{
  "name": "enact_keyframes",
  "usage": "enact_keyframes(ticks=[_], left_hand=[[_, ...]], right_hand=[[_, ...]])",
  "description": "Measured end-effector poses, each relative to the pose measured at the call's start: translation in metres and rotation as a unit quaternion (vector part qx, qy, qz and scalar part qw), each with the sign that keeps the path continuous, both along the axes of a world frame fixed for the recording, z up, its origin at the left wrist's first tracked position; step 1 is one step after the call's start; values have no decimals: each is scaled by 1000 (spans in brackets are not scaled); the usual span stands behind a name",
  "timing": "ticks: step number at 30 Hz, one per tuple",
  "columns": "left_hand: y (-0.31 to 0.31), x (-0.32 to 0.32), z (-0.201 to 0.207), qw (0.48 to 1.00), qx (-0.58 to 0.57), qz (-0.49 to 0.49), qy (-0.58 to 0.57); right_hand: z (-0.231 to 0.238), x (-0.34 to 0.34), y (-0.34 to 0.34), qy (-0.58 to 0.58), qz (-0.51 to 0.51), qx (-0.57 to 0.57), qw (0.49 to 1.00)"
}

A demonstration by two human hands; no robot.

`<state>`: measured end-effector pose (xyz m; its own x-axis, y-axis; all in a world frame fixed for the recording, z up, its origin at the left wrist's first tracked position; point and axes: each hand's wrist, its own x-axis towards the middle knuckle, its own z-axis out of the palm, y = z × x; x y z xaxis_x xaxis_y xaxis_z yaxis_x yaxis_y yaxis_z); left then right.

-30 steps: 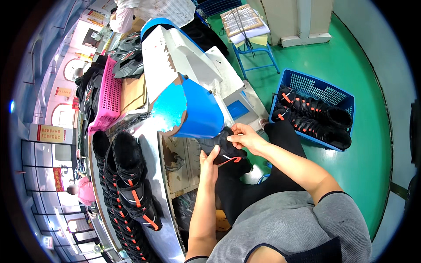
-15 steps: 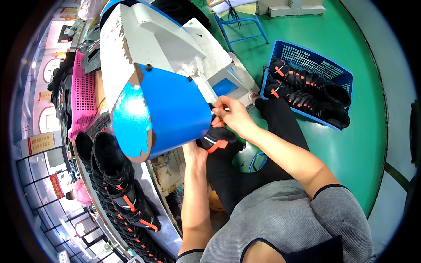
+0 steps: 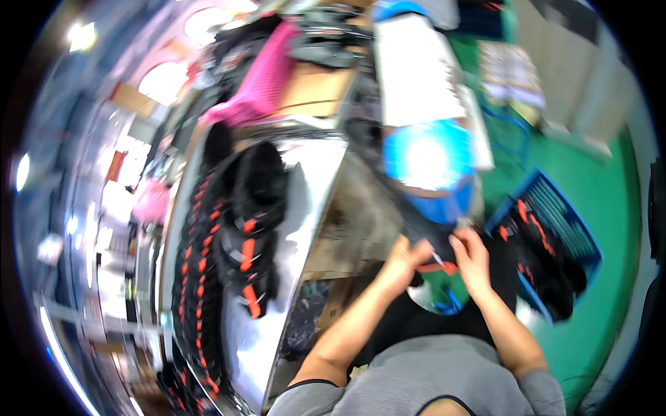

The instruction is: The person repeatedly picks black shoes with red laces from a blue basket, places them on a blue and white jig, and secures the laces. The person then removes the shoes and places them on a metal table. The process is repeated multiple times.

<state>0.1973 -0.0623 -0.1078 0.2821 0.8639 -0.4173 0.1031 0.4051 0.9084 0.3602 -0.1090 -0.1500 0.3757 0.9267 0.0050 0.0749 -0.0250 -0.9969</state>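
Observation:
Just below the head of a white-and-blue machine (image 3: 428, 156), both of my hands are at a black shoe upper (image 3: 429, 232) with an orange tab and a light stripe. My left hand (image 3: 404, 263) grips its left side, thumb on top. My right hand (image 3: 472, 258) has its fingers bent against the right side, pinching the edge. Motion blurs the upper, and its far end passes out of sight under the machine head.
Rows of black-and-orange shoe uppers (image 3: 253, 243) stand on a shiny metal table (image 3: 305, 201) at my left. Beyond sits a pink basket (image 3: 267, 76). A blue crate (image 3: 590, 243) with more uppers rests on the green floor at right, near a blue-legged stool (image 3: 513, 128).
My view has swung left, so machine and crate appear farther right. The upper has come out from beside the machine head toward me, with both hands now on it.

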Motion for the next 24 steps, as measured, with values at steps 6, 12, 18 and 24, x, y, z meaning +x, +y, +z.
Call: enact_keyframes(ticks=[6, 12, 18, 24], left_hand=[[-60, -96, 91, 908, 321, -131, 234], [37, -206, 233, 688, 579, -18, 437], [210, -347, 202, 616, 549, -35, 564], [335, -378, 158, 540, 528, -93, 649]], right_hand=[[67, -66, -22, 281, 204, 50, 937], [100, -106, 41, 240, 283, 44, 928], [63, -104, 66, 166, 292, -46, 941], [74, -148, 131, 87, 276, -26, 957]])
